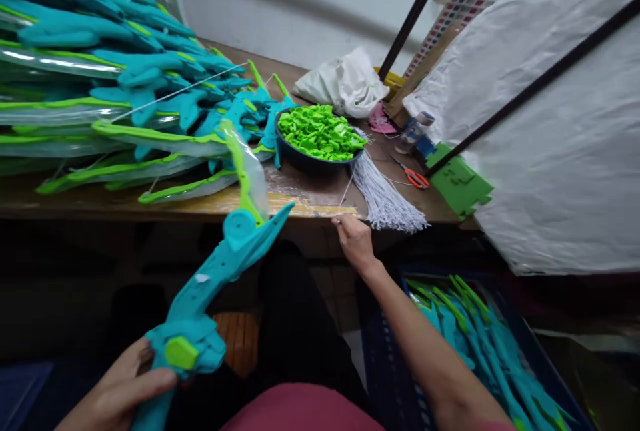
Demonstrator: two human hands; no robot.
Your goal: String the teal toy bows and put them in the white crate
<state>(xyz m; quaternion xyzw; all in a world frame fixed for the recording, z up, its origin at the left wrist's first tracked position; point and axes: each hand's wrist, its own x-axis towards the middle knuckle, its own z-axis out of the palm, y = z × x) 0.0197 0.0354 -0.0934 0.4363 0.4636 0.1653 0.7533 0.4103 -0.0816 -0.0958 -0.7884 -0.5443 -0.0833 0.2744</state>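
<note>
A teal plastic toy bow (200, 291) with a lime-green and clear limb is gripped by its lower part in my left hand (123, 387), in front of the table edge. The bow tilts up toward the right, its tip level with the tabletop. My right hand (356, 241) is closed in a pinch at the table's front edge, on the end of a thin white string (346, 192). That string rises toward a bundle of white strings (383, 194), which hangs slightly over the edge just right of the hand. A black bowl (315, 163) heaped with lime-green plastic pieces (320, 132) stands behind.
Many toy bows (135, 84) are piled at the left of the table (305, 201). Orange-handled scissors (417, 179), a green foam piece (457, 181) and a white bag (343, 81) lie at the right and back. More bows fill a blue crate (373, 357) below right.
</note>
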